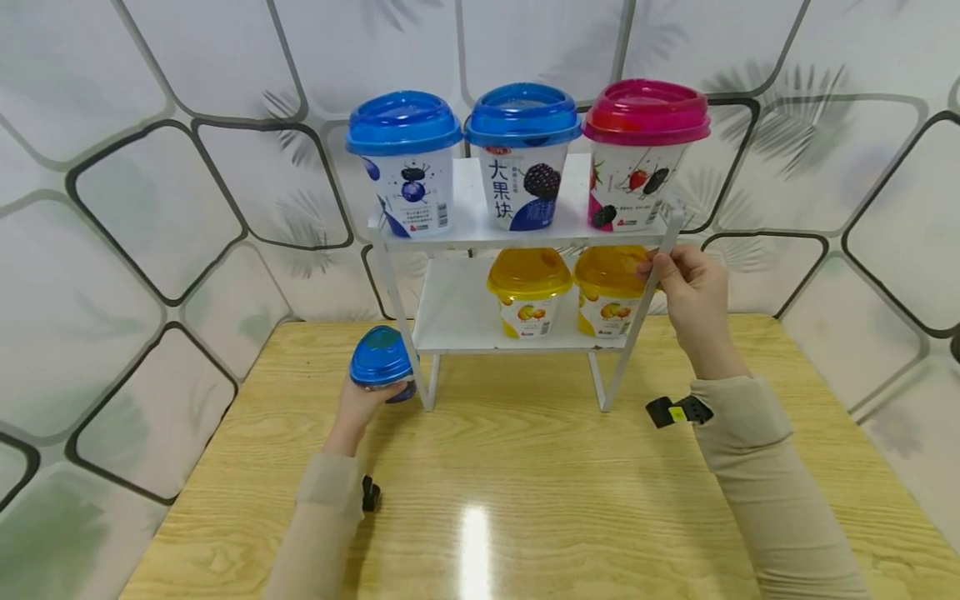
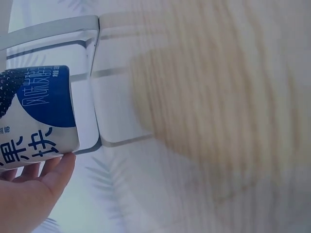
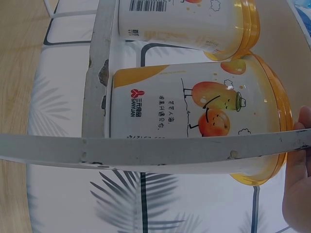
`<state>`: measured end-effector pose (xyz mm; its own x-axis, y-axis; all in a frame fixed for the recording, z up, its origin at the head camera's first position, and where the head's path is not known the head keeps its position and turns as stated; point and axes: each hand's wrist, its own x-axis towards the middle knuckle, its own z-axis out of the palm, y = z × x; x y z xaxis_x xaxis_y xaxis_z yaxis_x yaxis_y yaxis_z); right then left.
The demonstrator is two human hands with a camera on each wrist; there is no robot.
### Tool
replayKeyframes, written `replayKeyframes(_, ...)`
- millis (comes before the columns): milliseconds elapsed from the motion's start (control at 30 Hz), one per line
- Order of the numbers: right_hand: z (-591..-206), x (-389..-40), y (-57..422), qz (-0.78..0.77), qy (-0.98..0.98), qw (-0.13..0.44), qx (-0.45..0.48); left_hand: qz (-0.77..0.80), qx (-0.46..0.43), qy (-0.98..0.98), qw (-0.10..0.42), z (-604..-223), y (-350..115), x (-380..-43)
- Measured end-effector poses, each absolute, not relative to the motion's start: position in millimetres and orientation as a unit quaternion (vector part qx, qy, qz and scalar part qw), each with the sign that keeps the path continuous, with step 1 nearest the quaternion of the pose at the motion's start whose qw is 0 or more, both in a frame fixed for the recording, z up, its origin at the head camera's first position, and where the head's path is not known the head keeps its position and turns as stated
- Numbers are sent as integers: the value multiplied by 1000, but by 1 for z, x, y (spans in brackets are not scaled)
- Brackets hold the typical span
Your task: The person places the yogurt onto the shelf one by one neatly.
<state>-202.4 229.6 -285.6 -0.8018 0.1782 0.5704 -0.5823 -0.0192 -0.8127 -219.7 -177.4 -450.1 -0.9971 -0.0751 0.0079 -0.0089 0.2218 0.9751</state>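
Observation:
My left hand (image 1: 360,412) grips a white yogurt cup (image 2: 41,114) with a blue lid (image 1: 381,357), just outside the left leg of a white two-tier rack (image 1: 517,350). Blackberries and a dark blue patch show on its wall. At the rack's right side, my right hand (image 1: 697,292) holds the slanted post (image 3: 194,150) between thumb and fingers. Its fingertips lie right by the yellow lid of a mango yogurt cup (image 3: 194,102) on the lower tier. Another yellow-lidded cup (image 1: 529,292) stands to the left of that one.
On the upper tier stand a blue-lidded cup (image 1: 408,162), another blue-lidded cup with a blackberry (image 1: 523,158) and a magenta-lidded cup (image 1: 645,158). Under the rack is a wooden table (image 1: 525,475). A patterned backdrop (image 1: 225,167) rises close behind.

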Motion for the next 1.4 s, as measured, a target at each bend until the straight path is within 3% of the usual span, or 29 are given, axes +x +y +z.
replayKeyframes(367, -287, -202, 230, 703, -641, 265, 156, -651, 14, -754, 86, -445, -184, -205)
replayKeyframes(900, -287, -203, 228, 718, -622, 266, 165, -689, 6, -709, 147, -407, -168, -172)
replayKeyframes(1400, -286, -202, 228, 718, -625, 262, 160, -685, -62, -709, 157, -378, -145, -152)
